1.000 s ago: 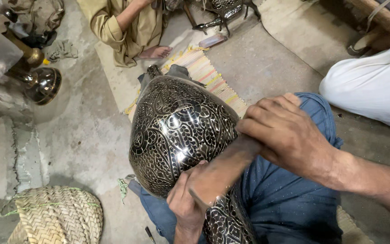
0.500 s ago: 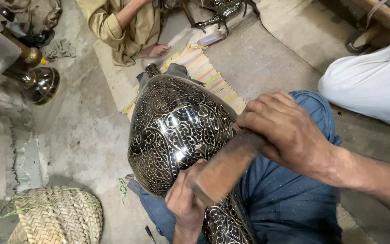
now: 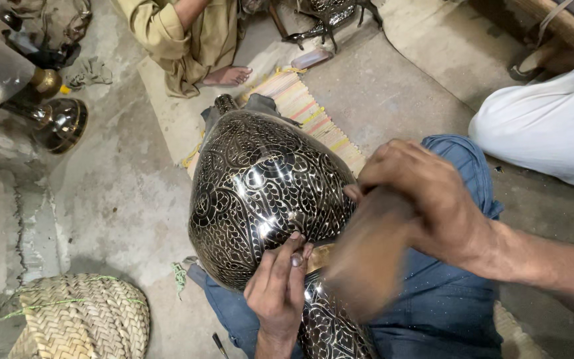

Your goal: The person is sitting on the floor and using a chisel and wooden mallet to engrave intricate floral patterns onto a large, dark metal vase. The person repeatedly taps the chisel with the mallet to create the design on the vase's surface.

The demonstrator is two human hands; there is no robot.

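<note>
A large dark metal vase with fine engraved silver patterns lies across my lap, on blue trousers. My left hand rests against the vase's lower side, its fingers pinched around a small tool that I can barely see. My right hand grips a wooden mallet, which is blurred with motion just right of the left hand's fingertips.
A person in yellow-brown clothes sits at the top, one bare foot on a striped mat. A person in white sits at the right. A woven basket lies at bottom left, and a brass stand at the upper left.
The mallet in my right hand has swung down toward the left hand's fingertips. The vase and the left hand have hardly moved.
</note>
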